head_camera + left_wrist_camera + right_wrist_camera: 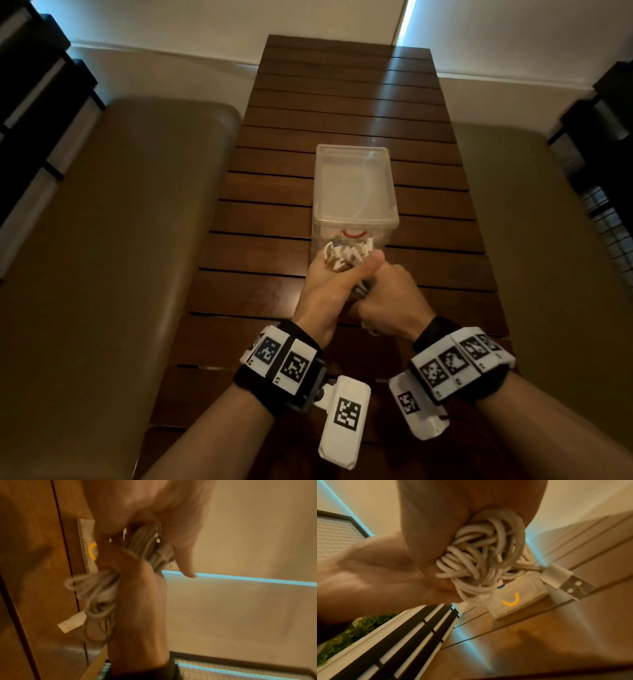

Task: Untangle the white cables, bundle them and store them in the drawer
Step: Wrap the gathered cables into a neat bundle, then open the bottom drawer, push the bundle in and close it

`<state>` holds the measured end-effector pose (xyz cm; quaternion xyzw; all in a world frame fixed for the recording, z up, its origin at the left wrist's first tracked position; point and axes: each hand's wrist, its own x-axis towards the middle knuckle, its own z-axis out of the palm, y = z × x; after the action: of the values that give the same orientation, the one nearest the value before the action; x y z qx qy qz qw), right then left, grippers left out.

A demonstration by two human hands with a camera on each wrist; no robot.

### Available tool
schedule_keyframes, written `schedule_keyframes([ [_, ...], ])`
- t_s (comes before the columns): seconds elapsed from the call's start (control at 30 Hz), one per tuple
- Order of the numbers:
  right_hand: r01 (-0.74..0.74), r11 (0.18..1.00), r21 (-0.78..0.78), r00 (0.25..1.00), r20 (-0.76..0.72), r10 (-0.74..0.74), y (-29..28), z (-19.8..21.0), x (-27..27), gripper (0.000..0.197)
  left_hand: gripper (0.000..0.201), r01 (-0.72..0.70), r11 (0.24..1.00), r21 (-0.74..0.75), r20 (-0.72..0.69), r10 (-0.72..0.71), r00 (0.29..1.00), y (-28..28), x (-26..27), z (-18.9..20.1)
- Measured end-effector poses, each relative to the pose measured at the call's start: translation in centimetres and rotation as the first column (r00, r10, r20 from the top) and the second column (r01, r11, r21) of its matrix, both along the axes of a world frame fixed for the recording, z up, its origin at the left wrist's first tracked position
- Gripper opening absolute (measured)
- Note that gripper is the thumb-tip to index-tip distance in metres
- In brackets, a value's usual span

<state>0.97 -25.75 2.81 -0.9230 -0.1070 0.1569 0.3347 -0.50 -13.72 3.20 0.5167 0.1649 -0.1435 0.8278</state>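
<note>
A coiled bundle of white cables (346, 256) is held just above the wooden table, in front of a clear plastic drawer box (354, 161). My left hand (327, 291) grips the bundle's far end and my right hand (387, 298) grips its near end, the two hands touching. In the left wrist view the cable loops (96, 588) stick out between the hands and a white USB plug (72, 624) hangs free. The right wrist view shows the tangled coil (481, 561) under my right palm (433, 520), with a USB plug (565, 581) jutting out. The drawer front carries an orange ring handle (511, 600).
The slatted wooden table (342, 102) runs away from me, with tan cushioned benches (120, 222) on both sides. Dark slatted furniture (34, 85) stands at the far left and right. Something white shows faintly through the box top.
</note>
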Motion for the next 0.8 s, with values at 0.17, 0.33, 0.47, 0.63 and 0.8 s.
schedule_keyframes([
  [0.17, 0.058, 0.998, 0.02, 0.996, 0.063, -0.06, -3.2, 2.7, 1.9, 0.064, 0.079, 0.133, 0.988, 0.083, -0.066, -0.127, 0.99, 2.2, 0.5, -3.7],
  [0.33, 0.093, 0.986, 0.136, 0.994, -0.063, -0.085, -4.0, 2.7, 5.9, 0.057, 0.054, 0.273, 0.872, 0.406, -0.227, -0.194, 0.955, -0.2, 2.7, -8.8],
  [0.47, 0.075, 0.986, 0.146, 0.99, -0.126, -0.056, -4.2, 2.1, 6.9, 0.036, 0.048, 0.041, 0.991, 0.13, -0.349, 0.007, 0.937, -1.9, 4.7, -9.0],
  [0.63, 0.04, 0.99, 0.134, 0.987, -0.159, -0.018, -4.8, 1.7, 7.0, 0.027, 0.013, -0.192, 0.981, 0.035, -0.401, 0.19, 0.896, -3.0, 5.6, -9.0],
  [0.8, 0.034, 0.991, 0.127, 0.987, -0.161, -0.014, -4.9, 1.5, 7.3, 0.041, 0.018, -0.148, 0.931, 0.334, -0.387, 0.279, 0.879, -2.4, 6.7, -9.9],
])
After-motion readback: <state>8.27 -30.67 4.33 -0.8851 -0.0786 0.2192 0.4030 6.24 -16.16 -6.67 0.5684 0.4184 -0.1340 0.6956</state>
